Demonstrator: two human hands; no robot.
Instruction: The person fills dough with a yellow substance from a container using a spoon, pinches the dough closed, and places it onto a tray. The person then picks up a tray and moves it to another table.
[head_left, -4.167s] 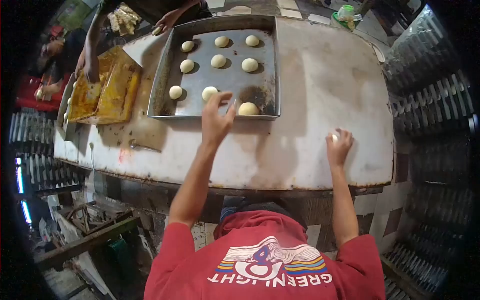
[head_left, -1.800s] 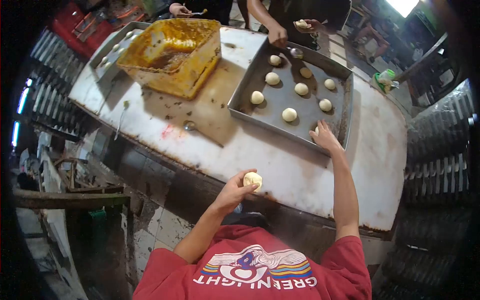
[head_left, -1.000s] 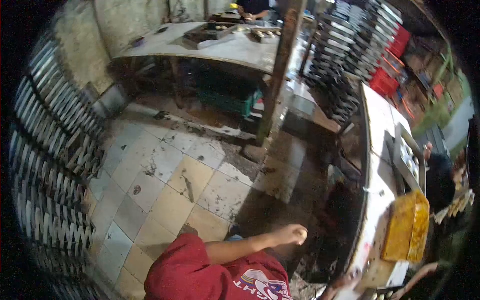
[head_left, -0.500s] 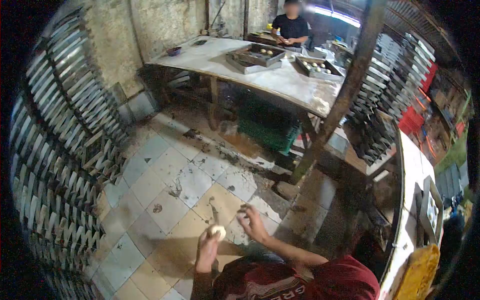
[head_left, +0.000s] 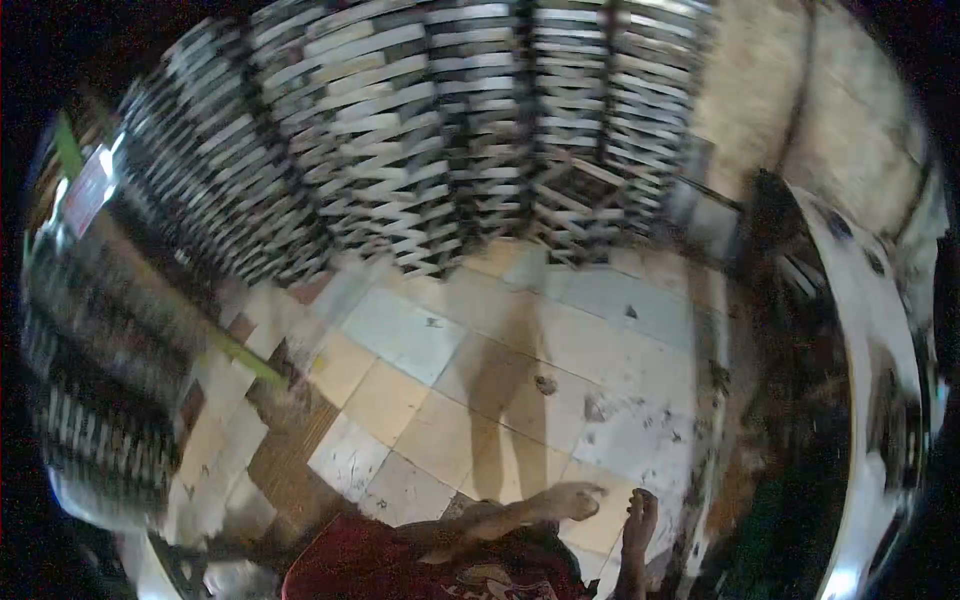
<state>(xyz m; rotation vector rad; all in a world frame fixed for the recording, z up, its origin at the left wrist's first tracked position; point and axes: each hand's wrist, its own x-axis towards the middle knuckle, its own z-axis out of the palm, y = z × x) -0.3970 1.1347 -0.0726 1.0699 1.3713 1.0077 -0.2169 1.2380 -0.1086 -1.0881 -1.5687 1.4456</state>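
The head view is blurred by motion. My left hand (head_left: 572, 498) reaches in from the bottom centre, fingers stretched toward the right, over the tiled floor (head_left: 470, 350). Just to its right, my right hand (head_left: 640, 515) points upward, a small gap away. No dough ball shows in either hand, and the blur hides what the palms hold. My red shirt (head_left: 400, 560) fills the bottom edge.
Tall stacks of metal trays (head_left: 430, 130) line the far side and the left (head_left: 90, 380). A pale, worn table edge (head_left: 880, 330) curves down the right side, with a dark space under it. Dirty floor tiles lie between them.
The view has swung from the far table and the person there to the tray stacks. My hands have dropped to the bottom edge, and the dough ball seen in my left hand no longer shows.
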